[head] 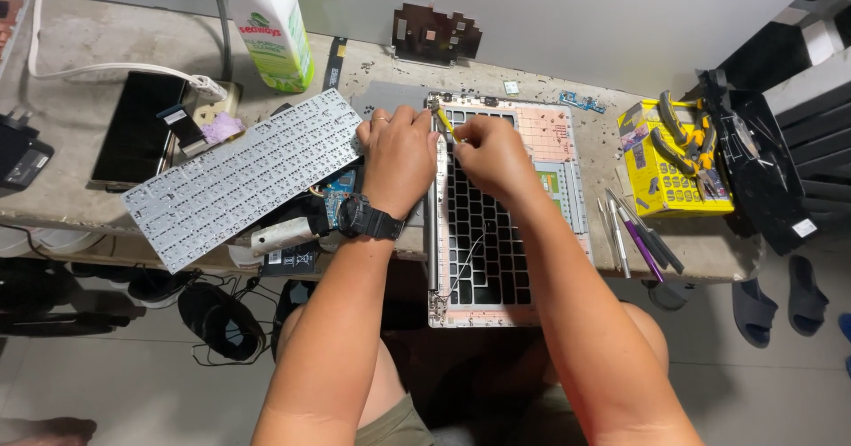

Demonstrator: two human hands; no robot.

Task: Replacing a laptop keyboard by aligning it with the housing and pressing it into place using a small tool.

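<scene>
An opened laptop case (550, 171) lies on the table with its black keyboard frame (483, 242) facing up. My left hand (399, 158), with a black watch on the wrist, rests on the case's top left corner. My right hand (492, 153) sits just beside it, pinching a small yellow-handled tool (443, 122) whose tip points into that corner. The left fingers touch the tool or the hinge area there; whether they hold anything is hidden. A long grey hinge bar (432, 233) runs down the case's left side.
A detached silver keyboard plate (239, 176) lies left of the hands. A white and green bottle (270, 25), a dark phone (137, 127) and a power strip stand at back left. Screwdrivers (634, 233), a yellow box with pliers (669, 158) and a black tray are right.
</scene>
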